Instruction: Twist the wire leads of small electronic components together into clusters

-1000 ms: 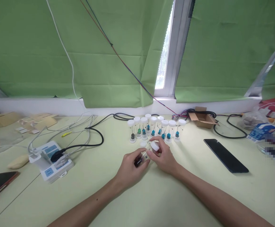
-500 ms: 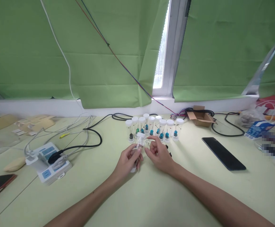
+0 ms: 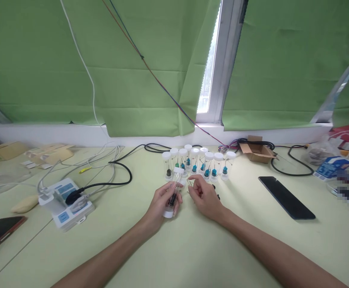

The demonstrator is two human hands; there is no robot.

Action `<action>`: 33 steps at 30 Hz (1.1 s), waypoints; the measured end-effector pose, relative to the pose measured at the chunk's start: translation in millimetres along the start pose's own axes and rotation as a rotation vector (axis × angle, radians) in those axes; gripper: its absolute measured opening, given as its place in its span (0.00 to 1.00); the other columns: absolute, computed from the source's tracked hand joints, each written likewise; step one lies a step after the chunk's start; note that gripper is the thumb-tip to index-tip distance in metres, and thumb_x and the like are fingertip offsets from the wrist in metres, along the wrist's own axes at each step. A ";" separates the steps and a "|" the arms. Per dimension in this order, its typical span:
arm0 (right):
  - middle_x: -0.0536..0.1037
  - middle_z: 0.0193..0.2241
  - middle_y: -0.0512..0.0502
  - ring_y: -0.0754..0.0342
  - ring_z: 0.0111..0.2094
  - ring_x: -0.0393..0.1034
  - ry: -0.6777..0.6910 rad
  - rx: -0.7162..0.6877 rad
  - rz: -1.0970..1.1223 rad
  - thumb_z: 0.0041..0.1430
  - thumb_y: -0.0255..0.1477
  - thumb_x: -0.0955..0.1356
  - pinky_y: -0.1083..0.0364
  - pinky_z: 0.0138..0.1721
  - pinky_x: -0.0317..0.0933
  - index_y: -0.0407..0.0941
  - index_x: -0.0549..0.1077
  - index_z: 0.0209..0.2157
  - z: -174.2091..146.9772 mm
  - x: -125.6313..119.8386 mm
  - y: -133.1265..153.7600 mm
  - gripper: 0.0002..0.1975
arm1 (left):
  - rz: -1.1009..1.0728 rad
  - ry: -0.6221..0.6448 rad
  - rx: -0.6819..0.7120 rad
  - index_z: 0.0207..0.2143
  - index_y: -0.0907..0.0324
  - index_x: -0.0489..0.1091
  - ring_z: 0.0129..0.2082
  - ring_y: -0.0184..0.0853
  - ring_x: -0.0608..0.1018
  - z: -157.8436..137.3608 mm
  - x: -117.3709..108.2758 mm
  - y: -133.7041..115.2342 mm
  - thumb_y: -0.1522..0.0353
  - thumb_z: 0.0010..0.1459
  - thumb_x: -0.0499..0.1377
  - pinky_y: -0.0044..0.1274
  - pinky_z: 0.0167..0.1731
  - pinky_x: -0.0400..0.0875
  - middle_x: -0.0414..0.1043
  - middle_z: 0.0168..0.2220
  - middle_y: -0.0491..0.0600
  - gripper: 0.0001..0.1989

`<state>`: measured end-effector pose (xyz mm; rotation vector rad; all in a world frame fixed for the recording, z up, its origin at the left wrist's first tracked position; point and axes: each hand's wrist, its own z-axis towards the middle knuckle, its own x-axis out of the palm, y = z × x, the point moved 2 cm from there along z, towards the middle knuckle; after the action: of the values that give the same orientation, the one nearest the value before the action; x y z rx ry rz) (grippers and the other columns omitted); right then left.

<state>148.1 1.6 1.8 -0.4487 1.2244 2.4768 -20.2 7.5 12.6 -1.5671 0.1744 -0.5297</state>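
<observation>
Clear tube (image 3: 176, 188), one: white cap at the top, white base at the bottom, dark piece inside; tilted, cap end leaning away from the person, held over the desk (image 3: 174, 248) in front of the standing tubes.

Left hand (image 3: 159, 205): grip closed around the clear tube, fingers and thumb wrapped about its middle, base showing below.

Right hand (image 3: 207, 199): just beside the clear tube, apart from it; fingers bent, thumb and forefinger drawn near each other. A thin pale piece shows at the fingertips; whether the grip has hold of it cannot be told.

Standing tubes (image 3: 194, 160), a cluster: clear, white-capped, upright, set close together beyond both hands; contents mostly teal, one green, one dark.

Small dark pieces (image 3: 218, 197): on the desk, just beside the right hand, partly hidden by it.

Black phone (image 3: 287, 198): flat on the desk, to the right, well apart from the hands.

Cardboard box (image 3: 257, 153): small, flaps open, near the back edge.

Blue and white carton (image 3: 333, 167): far right.

Power strip (image 3: 86, 214): white with blue panels, at left, black plug (image 3: 74, 197) seated in it.

Green blinds (image 3: 144, 92): hung behind the desk.
</observation>
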 end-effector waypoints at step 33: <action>0.66 0.15 0.57 0.61 0.17 0.60 0.002 -0.015 0.137 0.64 0.31 0.62 0.61 0.21 0.56 0.46 0.63 0.26 -0.1 -3.0 8.9 0.11 | 0.369 0.380 -0.123 0.35 0.61 0.67 0.11 0.23 0.64 -9.6 10.7 1.9 0.54 0.64 0.51 0.18 0.13 0.54 0.72 0.23 0.46 0.19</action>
<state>147.0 -4.0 9.2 -0.3830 1.2776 2.6012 -14.6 -5.9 12.9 -1.4934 0.7822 -0.5249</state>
